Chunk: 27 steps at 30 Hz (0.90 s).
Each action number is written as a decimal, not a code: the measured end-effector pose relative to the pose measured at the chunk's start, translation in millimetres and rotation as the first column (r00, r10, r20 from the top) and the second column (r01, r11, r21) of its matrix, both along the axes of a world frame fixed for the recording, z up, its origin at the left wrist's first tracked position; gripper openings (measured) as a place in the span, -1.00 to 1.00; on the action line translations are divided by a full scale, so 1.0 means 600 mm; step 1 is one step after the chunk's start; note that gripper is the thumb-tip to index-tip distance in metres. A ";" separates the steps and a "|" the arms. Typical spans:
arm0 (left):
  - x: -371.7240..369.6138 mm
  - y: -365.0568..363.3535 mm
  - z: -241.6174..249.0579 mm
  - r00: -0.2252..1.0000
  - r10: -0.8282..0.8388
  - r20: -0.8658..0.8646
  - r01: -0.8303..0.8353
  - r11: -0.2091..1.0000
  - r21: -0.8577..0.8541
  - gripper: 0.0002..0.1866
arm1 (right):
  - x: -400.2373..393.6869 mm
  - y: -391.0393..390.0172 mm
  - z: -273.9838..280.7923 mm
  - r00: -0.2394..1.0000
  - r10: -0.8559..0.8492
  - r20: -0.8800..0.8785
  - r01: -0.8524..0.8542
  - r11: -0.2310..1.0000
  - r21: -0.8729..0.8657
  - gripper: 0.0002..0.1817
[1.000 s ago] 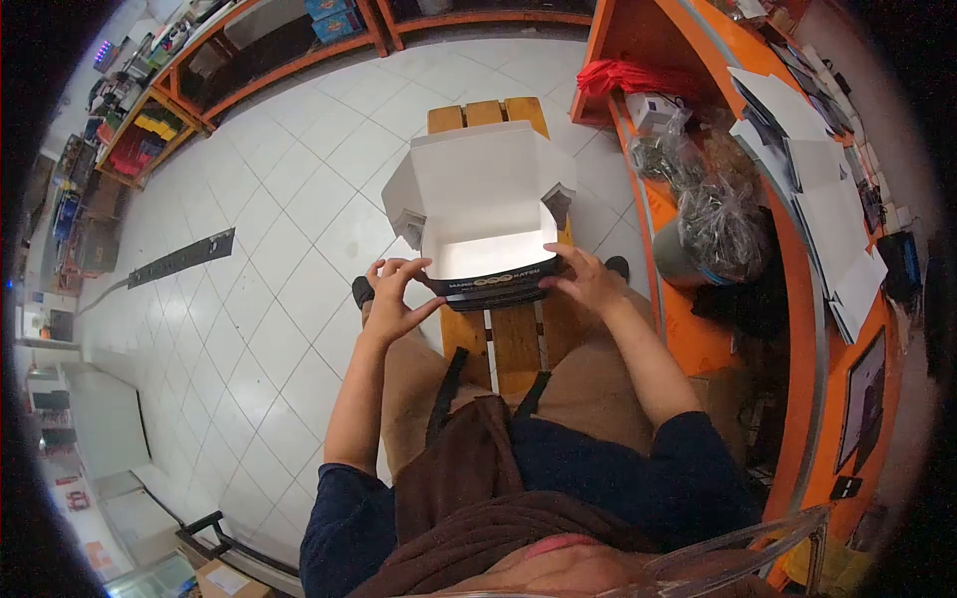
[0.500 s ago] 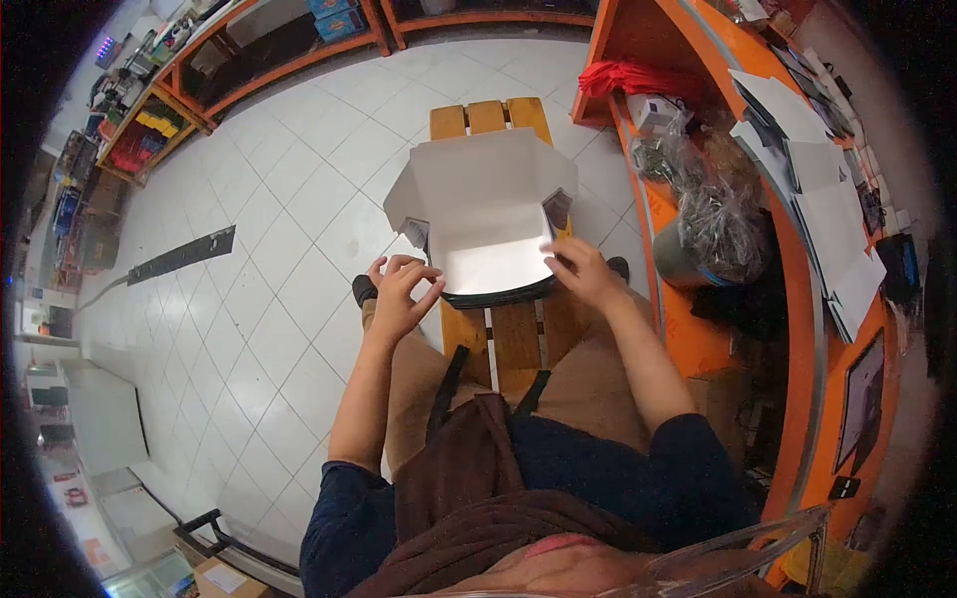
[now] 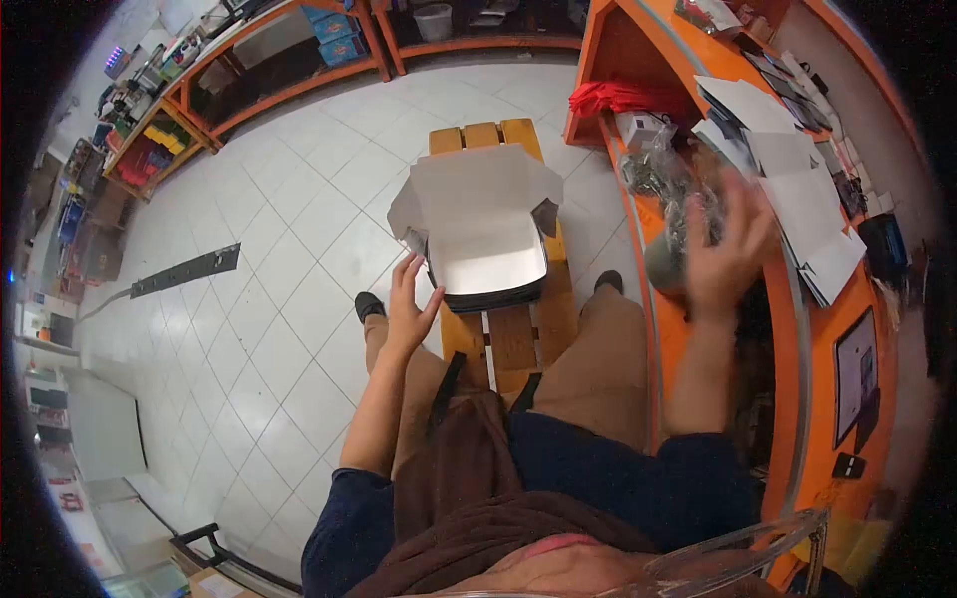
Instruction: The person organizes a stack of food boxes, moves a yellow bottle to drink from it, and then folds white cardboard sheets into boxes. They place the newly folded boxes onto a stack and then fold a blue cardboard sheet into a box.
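An unlidded-looking cardboard box (image 3: 488, 264), white inside and dark outside, sits on a slatted wooden bench (image 3: 513, 339) between my knees. Its lid flap (image 3: 474, 179) stands raised at the far side, side flaps spread outward. My left hand (image 3: 409, 304) is open at the box's near left corner, thumb and fingers apart. Blurred by motion, my right hand (image 3: 730, 249) is raised over the orange shelving on the right, fingers spread and nothing visible in them. Flat white and dark cardboard pieces (image 3: 797, 179) lie on the orange counter just beyond it.
Behind my right hand, clear plastic bags (image 3: 653, 159) and a red cloth (image 3: 623, 97) rest in the orange shelf unit (image 3: 638, 35). A tablet-like framed panel (image 3: 855, 374) lies on the counter. Orange-framed shelves (image 3: 279, 85) line the far wall above the tiled floor (image 3: 299, 219).
My right hand has left the box's right edge and swung right and up toward the counter. My left hand stays by the box, fingers more extended. The view has shifted slightly.
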State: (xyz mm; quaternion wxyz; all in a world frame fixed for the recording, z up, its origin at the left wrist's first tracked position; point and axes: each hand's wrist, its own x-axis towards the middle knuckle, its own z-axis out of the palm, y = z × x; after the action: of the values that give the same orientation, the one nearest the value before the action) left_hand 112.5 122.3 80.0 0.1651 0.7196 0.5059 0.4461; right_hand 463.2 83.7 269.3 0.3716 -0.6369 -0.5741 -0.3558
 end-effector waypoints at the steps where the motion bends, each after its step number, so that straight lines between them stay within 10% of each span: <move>1: -0.003 0.003 -0.016 0.999 -0.033 0.015 0.034 0.998 -0.050 -0.52 | 0.031 -0.011 0.041 0.977 -0.130 0.168 0.141 0.989 -0.054 -0.60; 5: -0.006 -0.003 -0.059 0.997 -0.062 0.045 0.068 0.986 -0.155 -0.48 | 0.141 -0.020 0.078 0.939 -0.311 0.149 0.334 0.713 -0.616 -0.61; 17: 0.027 -0.078 0.008 0.999 -0.003 0.034 -0.001 0.994 0.111 -0.77 | 0.202 -0.046 0.121 0.955 -0.175 -0.241 0.009 0.824 -0.567 -0.71; 23: 0.037 -0.109 0.066 0.996 -0.054 0.075 0.045 0.991 0.127 -0.79 | 0.170 -0.056 0.142 0.905 -0.349 -0.242 0.342 0.937 -0.070 -0.69; 27: 0.070 -0.140 0.147 0.962 -0.237 0.138 0.220 0.967 0.127 -0.78 | 0.089 -0.087 0.142 0.991 -0.122 -0.047 0.130 0.952 0.278 -0.70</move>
State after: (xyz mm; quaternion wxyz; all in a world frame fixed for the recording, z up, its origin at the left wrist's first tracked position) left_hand 154.3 38.1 168.4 0.2137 0.7450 0.3799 0.5050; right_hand 516.4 31.5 354.3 0.4430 -0.6183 -0.4707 -0.4471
